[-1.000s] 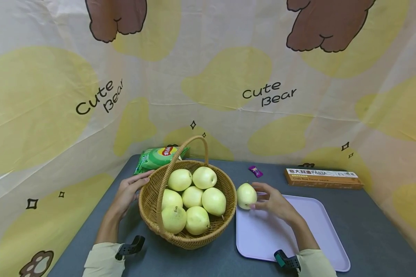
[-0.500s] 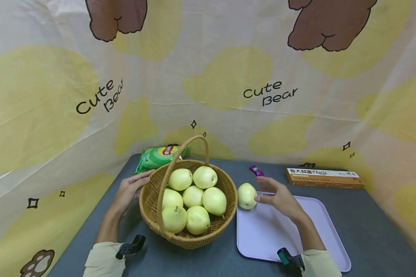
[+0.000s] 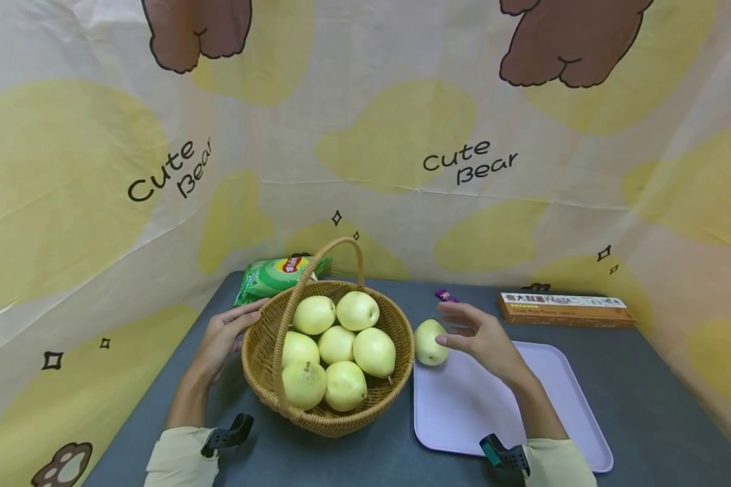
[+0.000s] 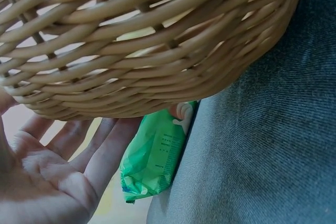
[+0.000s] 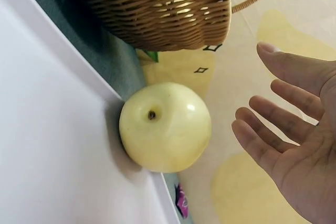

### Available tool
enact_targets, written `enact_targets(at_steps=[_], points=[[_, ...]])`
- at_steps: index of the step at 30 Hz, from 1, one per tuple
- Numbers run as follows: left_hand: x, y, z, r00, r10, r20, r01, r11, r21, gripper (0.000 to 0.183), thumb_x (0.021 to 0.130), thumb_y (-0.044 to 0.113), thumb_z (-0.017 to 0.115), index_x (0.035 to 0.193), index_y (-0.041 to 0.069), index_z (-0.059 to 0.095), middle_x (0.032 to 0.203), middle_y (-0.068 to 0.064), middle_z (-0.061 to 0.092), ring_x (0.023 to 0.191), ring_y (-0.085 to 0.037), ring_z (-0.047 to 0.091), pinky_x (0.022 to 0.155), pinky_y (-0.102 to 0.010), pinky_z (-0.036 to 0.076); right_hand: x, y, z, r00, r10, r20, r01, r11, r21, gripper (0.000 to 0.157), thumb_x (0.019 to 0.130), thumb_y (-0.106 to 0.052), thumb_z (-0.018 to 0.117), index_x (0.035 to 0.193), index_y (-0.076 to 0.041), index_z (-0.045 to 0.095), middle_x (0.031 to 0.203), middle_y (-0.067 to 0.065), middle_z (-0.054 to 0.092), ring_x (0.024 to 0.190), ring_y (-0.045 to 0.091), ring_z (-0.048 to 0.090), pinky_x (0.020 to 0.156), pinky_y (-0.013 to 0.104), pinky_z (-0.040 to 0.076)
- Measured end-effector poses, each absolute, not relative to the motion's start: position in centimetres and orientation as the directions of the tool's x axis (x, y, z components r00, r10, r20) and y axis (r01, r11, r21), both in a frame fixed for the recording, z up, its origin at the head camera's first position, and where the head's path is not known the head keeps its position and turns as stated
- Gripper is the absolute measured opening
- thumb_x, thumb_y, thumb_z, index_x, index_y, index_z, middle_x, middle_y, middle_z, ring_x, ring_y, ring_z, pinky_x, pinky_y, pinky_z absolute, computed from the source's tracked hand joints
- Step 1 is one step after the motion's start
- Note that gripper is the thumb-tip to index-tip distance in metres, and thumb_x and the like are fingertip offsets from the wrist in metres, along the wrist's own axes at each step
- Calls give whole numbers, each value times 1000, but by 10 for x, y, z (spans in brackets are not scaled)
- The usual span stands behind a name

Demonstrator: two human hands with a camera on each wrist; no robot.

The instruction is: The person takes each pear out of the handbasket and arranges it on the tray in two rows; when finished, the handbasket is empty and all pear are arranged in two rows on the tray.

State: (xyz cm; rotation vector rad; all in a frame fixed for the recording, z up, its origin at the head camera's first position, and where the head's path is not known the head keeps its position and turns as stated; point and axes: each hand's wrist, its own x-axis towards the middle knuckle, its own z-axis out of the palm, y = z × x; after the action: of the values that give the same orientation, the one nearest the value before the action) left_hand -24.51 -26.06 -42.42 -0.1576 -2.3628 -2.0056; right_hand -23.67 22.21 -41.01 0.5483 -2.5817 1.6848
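A wicker basket (image 3: 335, 425) with a tall handle holds several pale yellow-green pears (image 3: 374, 353). My left hand (image 3: 220, 340) rests its fingertips at the basket's left rim; in the left wrist view, the palm (image 4: 50, 177) faces up and the fingers reach out straight behind the weave. One more pear (image 3: 430, 343) sits at the far left corner of the lilac tray (image 3: 469, 423), beside the basket. My right hand (image 3: 484, 338) hovers just right of this pear, fingers spread and holding nothing. The right wrist view has a gap between that pear (image 5: 165, 127) and the fingertips (image 5: 241, 124).
Behind the basket lies a green chip bag (image 3: 274, 276). A small purple wrapped candy (image 3: 445, 295) is on the dark table (image 3: 378, 460) beyond the tray. An orange-brown pasta box (image 3: 566, 311) stands at the back right, against a cartoon-printed cloth (image 3: 365, 135).
My right hand has let go of the pear at the tray's corner and drawn off to the right, fingers spreading. The left hand and basket stay as they were.
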Motion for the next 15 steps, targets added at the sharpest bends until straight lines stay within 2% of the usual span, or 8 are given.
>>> enact_targets(at_steps=[8,15], points=[[-246,-261,-426,-994,53,95,102,159,982,53,110,34,60,152,2,57,150,-22,58,112,-2,70,86,-31,64,-233,213,-405,-912,-335,238,-351,334,-875,58,95,-22,83,148,-14,60,144,15,64,127,40,66,103,36,58],[-245,-261,-426,-994,51,92,99,161,982,52,110,34,60,152,2,57,149,-20,60,111,-3,70,86,-32,64,-232,204,-399,-889,-374,266,-390,312,-866,57,95,-18,82,148,-11,60,140,15,67,125,45,66,101,32,58]])
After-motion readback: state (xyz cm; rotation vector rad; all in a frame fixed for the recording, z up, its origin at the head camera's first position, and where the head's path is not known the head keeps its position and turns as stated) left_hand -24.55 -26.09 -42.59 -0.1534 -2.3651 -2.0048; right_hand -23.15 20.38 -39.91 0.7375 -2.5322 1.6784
